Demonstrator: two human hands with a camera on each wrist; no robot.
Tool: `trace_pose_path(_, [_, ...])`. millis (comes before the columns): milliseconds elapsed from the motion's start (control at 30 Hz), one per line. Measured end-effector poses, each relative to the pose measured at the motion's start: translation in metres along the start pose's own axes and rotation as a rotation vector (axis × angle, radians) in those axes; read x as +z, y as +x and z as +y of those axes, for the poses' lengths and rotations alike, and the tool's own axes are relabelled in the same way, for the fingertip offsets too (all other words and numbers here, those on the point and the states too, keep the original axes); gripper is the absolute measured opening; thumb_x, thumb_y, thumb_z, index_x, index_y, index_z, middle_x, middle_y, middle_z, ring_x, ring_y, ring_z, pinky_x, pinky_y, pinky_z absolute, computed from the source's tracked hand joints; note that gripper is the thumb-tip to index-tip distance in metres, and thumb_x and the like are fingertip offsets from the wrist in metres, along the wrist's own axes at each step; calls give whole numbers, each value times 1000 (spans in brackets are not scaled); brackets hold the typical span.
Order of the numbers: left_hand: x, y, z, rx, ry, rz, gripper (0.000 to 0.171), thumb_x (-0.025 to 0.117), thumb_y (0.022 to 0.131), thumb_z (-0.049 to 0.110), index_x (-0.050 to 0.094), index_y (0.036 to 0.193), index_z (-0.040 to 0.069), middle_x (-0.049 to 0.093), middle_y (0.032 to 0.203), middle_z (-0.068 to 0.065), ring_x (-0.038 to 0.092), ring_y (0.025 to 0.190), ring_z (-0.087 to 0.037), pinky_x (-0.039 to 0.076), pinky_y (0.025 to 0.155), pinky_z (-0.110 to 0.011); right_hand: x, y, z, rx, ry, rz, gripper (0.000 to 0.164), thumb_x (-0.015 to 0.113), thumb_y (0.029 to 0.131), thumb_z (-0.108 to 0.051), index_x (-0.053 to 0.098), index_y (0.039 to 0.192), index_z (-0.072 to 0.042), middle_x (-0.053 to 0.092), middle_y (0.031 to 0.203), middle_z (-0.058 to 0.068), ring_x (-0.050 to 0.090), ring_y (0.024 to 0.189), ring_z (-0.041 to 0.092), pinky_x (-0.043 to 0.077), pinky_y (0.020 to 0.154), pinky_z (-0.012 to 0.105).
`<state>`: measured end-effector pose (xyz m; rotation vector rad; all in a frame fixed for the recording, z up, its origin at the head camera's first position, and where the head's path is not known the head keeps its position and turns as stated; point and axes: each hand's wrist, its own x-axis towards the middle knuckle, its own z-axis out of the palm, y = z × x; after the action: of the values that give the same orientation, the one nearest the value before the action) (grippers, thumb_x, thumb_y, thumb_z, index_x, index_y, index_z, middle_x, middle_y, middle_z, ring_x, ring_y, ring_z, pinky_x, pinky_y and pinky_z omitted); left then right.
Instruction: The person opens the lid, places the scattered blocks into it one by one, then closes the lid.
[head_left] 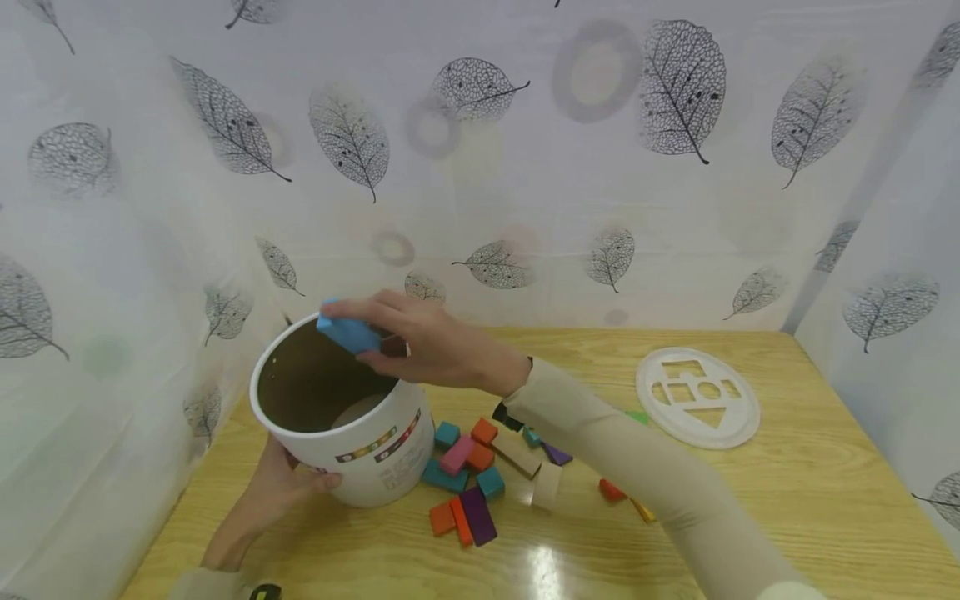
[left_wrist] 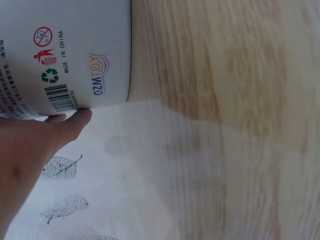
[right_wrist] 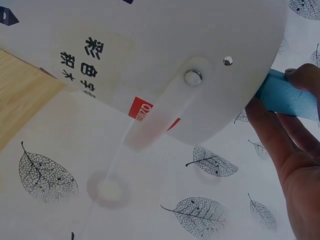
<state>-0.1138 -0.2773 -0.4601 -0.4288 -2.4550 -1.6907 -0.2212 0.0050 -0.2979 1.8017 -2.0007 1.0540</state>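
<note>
My right hand [head_left: 431,337] pinches a light blue block [head_left: 349,332] between thumb and fingers, over the mouth of a white bucket [head_left: 390,475]. In the right wrist view, the blue block [right_wrist: 287,95] shows beside the bucket's rim, partly hidden by the fingers. My left hand [head_left: 277,492] holds the bucket's near left side, thumb on the front wall and the other fingers mostly hidden behind it. In the left wrist view, that hand [left_wrist: 35,145] touches the printed wall [left_wrist: 105,45]. Inside the bucket, a pale surface shows at the bottom.
Several loose coloured blocks [head_left: 477,515] lie right of the bucket on the wooden table [head_left: 585,550]. A white round lid with shaped holes [head_left: 701,425] lies farther right. Red and yellow pieces lie partly behind the right sleeve [head_left: 637,450]. A leaf-patterned curtain [head_left: 525,183] surrounds the table.
</note>
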Motion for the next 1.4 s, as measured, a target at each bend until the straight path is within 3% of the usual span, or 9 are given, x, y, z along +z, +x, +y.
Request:
trace_pose_path(167, [1, 0, 1, -27, 14, -4, 109, 80, 71, -12, 17, 158, 6, 42, 143, -17, 51, 126, 2, 42, 102, -5, 7, 10, -3, 41, -52, -58, 56, 70, 96, -12, 48, 148, -8, 62, 128, 12, 59, 116, 15, 52, 96, 10])
trace_pose_path(367, [1, -2, 1, -30, 10, -1, 106, 80, 71, -11, 17, 156, -1, 44, 143, -17, 51, 128, -1, 41, 103, -5, 13, 16, -4, 53, -89, -104, 55, 66, 99, -16, 46, 151, -10, 62, 131, 10, 59, 114, 13, 49, 98, 11])
trace_pose_path(567, [1, -1, 1, -21, 9, -10, 104, 80, 72, -10, 18, 155, -1, 46, 142, -8, 51, 127, 0, 42, 103, -6, 15, 18, -2, 50, -99, -86, 53, 67, 99, -16, 49, 149, -8, 63, 128, 10, 60, 112, 13, 49, 97, 10])
trace_pose_path(800, [1, 1, 1, -22, -20, -1, 104, 79, 71, -11, 20, 156, 3, 46, 142, -15, 53, 127, -3, 43, 102, -6, 16, 17, 0, 78, -100, -84, 56, 69, 98, -16, 49, 149, -8, 64, 128, 11, 62, 112, 16, 51, 98, 13])
trace_pose_path(1033, [0, -1, -1, -11, -6, 14, 105, 80, 68, -12, 23, 155, 4, 50, 139, -3, 53, 125, 1, 42, 102, -6, 17, 17, 2, 56, -161, -52, 56, 67, 100, -25, 49, 150, -9, 65, 132, 8, 64, 116, 12, 52, 97, 12])
trace_pose_path(1233, [-1, 0, 2, 6, -19, 5, 106, 80, 67, -13, 20, 154, -3, 48, 142, -15, 54, 126, -3, 43, 103, -6, 3, 9, 3, 54, -185, 16, 46, 70, 97, -21, 60, 140, -7, 69, 125, 6, 66, 108, 12, 52, 91, 11])
trace_pose_path(1400, [1, 1, 2, 0, -28, 5, 107, 81, 66, -14, 21, 154, -3, 47, 143, -21, 55, 128, -7, 42, 103, -7, -23, -21, 5, 73, -210, -21, 32, 73, 95, -15, 69, 126, -7, 72, 116, 5, 65, 93, 14, 56, 79, 18])
